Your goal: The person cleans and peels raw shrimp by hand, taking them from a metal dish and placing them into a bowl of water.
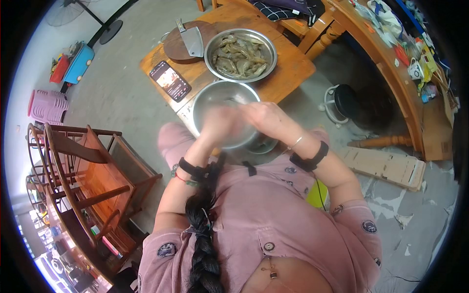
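Both my hands are over a metal bowl (202, 100) at the near edge of the wooden table. My left hand (222, 123) is smeared by motion, so its fingers cannot be made out. Beside it, my right hand (265, 117) has its fingers bent inward; what they hold, if anything, is hidden. Just behind this bowl stands a second metal bowl with several raw shrimp (239, 56) in it. Part of another container (262, 144) shows below my right hand.
A cleaver (193, 42) lies on a round chopping board (177, 47) at the table's back left. A phone (170, 81) lies in front of it. A black stool (340, 102) stands at the right, a wooden chair (100, 183) at the left.
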A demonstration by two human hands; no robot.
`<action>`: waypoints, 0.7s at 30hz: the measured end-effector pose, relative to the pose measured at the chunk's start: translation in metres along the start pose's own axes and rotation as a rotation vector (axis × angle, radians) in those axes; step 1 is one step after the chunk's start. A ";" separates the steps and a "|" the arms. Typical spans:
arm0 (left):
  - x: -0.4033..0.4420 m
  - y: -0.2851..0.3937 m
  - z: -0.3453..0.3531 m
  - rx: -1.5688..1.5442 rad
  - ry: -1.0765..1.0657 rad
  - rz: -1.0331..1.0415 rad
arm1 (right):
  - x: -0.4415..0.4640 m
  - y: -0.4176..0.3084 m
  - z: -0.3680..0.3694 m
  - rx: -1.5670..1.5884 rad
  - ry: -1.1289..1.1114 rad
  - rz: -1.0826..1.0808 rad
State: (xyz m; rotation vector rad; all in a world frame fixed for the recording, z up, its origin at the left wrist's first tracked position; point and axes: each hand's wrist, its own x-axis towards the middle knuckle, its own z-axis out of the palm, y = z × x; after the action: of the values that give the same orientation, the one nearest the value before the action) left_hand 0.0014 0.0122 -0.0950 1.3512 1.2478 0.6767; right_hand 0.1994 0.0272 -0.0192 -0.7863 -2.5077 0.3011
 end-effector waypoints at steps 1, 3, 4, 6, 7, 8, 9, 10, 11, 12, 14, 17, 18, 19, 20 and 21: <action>-0.002 0.003 0.000 -0.089 0.017 -0.042 | 0.001 -0.001 0.001 -0.001 -0.070 0.028; -0.002 0.000 0.000 -0.013 0.011 0.044 | 0.003 -0.003 0.003 -0.003 -0.095 0.041; -0.001 -0.001 0.000 0.065 -0.001 0.133 | 0.004 -0.003 0.003 -0.010 -0.118 0.058; -0.002 0.003 0.001 0.049 0.001 0.112 | 0.004 -0.002 0.006 -0.004 -0.127 0.049; -0.003 0.006 0.001 0.036 0.002 0.090 | 0.005 -0.001 0.007 0.004 -0.134 0.042; -0.002 0.005 0.001 0.035 0.004 0.090 | 0.005 -0.001 0.008 0.004 -0.135 0.040; -0.001 0.003 0.001 0.044 0.011 0.121 | 0.005 -0.001 0.007 0.019 -0.137 0.043; -0.001 0.001 0.001 0.054 0.018 0.152 | 0.005 -0.001 0.007 0.034 -0.139 0.047; 0.000 -0.002 0.002 0.054 0.021 0.151 | 0.006 0.000 0.007 0.035 -0.140 0.044; -0.001 -0.001 0.002 0.071 0.032 0.208 | 0.005 0.001 0.008 0.066 -0.129 0.023; -0.002 -0.001 0.003 0.088 0.048 0.262 | 0.006 0.003 0.009 0.101 -0.120 -0.002; -0.002 -0.002 0.004 0.109 0.067 0.344 | 0.007 0.005 0.012 0.134 -0.102 0.011; -0.003 -0.001 0.004 0.089 0.077 0.363 | 0.007 0.006 0.013 0.187 -0.083 0.043; -0.004 0.001 0.005 0.069 0.087 0.383 | 0.007 0.007 0.014 0.240 -0.064 0.075; -0.005 0.002 0.005 0.069 0.092 0.383 | 0.008 0.008 0.015 0.241 -0.065 0.070; -0.005 0.002 0.005 0.053 0.085 0.364 | 0.008 0.008 0.015 0.258 -0.066 0.101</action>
State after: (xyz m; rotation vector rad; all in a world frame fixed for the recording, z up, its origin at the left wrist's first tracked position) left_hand 0.0050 0.0063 -0.0927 1.6275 1.1008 0.9675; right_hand 0.1899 0.0378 -0.0315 -0.8090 -2.4274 0.6811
